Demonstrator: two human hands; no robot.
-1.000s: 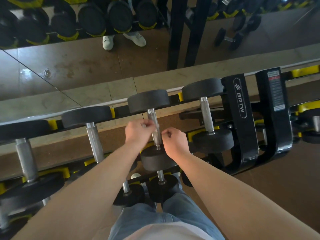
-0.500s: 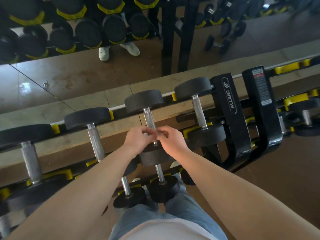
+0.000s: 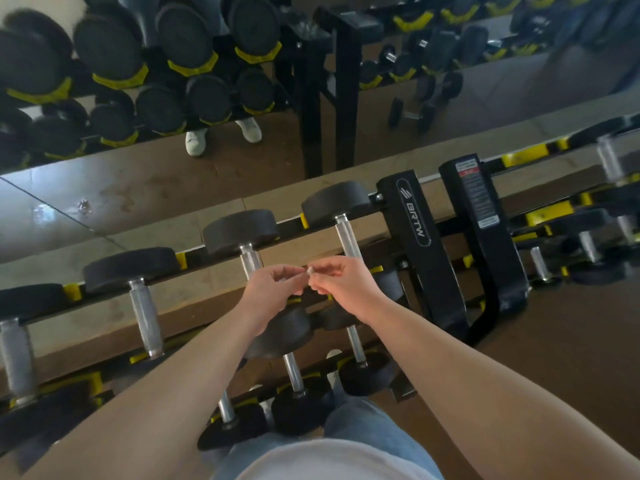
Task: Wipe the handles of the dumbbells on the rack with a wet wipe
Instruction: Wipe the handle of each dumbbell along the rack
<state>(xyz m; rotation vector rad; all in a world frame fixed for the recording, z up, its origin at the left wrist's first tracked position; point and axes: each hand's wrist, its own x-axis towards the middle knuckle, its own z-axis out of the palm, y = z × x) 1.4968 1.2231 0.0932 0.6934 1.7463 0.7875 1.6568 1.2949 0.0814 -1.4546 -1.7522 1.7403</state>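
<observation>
Black dumbbells with silver knurled handles lie in a row on the black and yellow rack point(image 3: 412, 216). My left hand point(image 3: 273, 289) and my right hand point(image 3: 341, 284) meet above the rack, between the middle dumbbell handle point(image 3: 250, 259) and the handle to its right point(image 3: 348, 240). Both hands pinch a small whitish wet wipe point(image 3: 310, 270) between their fingertips. Neither hand touches a handle. Most of the wipe is hidden by the fingers.
More dumbbells sit on the rack's left end point(image 3: 143, 313) and on its lower tier point(image 3: 294, 375). A second rack point(image 3: 481, 209) adjoins on the right. A wall mirror point(image 3: 138, 188) behind reflects racks and white shoes. Brown floor lies to the right.
Both hands have lifted off the middle dumbbell's handle and come together above the rack with the wipe pinched between them. The view has shifted left and up.
</observation>
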